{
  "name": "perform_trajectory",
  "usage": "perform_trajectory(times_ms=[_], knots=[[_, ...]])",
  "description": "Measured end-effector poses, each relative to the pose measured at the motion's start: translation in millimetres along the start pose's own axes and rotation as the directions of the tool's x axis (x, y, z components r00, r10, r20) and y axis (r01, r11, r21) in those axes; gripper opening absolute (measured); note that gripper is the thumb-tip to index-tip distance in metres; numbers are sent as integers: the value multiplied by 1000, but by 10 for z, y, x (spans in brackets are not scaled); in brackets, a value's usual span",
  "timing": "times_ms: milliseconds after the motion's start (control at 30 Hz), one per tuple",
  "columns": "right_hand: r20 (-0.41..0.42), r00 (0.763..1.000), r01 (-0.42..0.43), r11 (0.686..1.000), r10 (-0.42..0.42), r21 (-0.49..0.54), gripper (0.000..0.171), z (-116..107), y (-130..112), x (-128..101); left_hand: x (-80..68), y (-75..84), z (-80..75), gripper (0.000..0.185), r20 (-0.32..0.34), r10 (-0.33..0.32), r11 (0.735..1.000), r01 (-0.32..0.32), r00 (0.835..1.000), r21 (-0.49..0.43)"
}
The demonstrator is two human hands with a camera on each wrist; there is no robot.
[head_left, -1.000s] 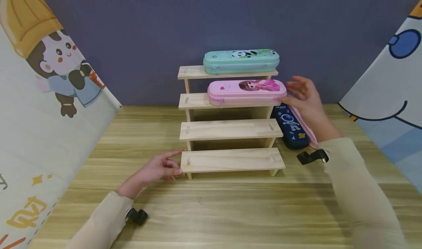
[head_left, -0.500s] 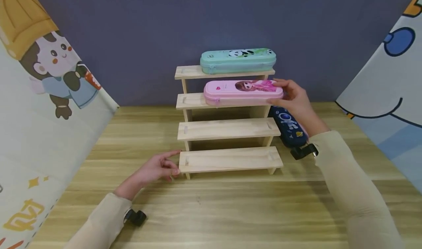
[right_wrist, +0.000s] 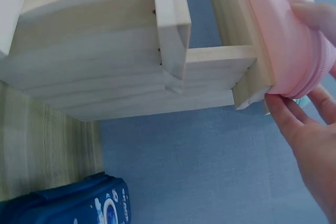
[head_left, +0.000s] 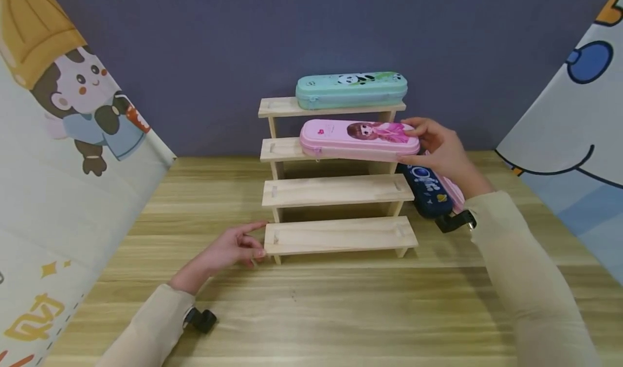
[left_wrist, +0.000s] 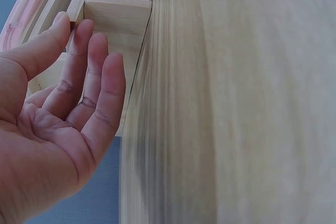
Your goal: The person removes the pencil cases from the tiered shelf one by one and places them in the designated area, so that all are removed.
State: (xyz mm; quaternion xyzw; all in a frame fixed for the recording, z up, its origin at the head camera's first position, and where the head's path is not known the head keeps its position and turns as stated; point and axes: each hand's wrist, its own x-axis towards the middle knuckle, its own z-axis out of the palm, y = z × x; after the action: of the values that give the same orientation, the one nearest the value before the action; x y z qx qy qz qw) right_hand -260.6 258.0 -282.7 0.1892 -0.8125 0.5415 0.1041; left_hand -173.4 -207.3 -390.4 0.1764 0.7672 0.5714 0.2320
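A pink pencil case [head_left: 359, 138] with a girl printed on it lies on the second tier from the top of a wooden stepped shelf [head_left: 336, 191]. My right hand [head_left: 435, 148] grips its right end, which is tilted slightly off the board; the right wrist view shows the same pink pencil case [right_wrist: 286, 40] with my fingers [right_wrist: 296, 124] under it. A teal panda pencil case [head_left: 351, 89] rests on the top tier. My left hand [head_left: 238, 245] rests open against the left end of the bottom tier, fingers [left_wrist: 86, 61] straight along the wood.
A dark blue pencil case [head_left: 428, 190] and a pink one under it lie on the wooden table [head_left: 311, 307] right of the shelf. Cartoon-printed cloth panels stand at left [head_left: 63, 156] and right [head_left: 574, 129]. A purple-grey wall is behind.
My right hand came in from the right, took hold of the pink case's right end and lifted it a little. The left hand stayed still.
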Motion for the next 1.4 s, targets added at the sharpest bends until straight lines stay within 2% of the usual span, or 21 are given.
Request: perform_trajectory(times_ms=[167,400,900,1200,1400], knots=[[-52,997,67,994,-63,91,33,26,12,-55,0,3,3,76,0,2,1000,-2,1000,3],[-126,985,144,965,-118,219,36,28,46,-98,-1,-4,5,76,5,6,1000,-6,1000,1],[-178,964,243,925,-197,292,37,-68,2,-240,-9,-2,10,76,-3,15,1000,-15,1000,14],[-269,940,286,915,-211,285,33,-250,22,-400,-13,-7,3,76,-4,15,1000,-15,1000,17],[-300,922,341,880,-245,330,34,-329,89,-461,-9,-6,13,75,-7,11,1000,-11,1000,19]])
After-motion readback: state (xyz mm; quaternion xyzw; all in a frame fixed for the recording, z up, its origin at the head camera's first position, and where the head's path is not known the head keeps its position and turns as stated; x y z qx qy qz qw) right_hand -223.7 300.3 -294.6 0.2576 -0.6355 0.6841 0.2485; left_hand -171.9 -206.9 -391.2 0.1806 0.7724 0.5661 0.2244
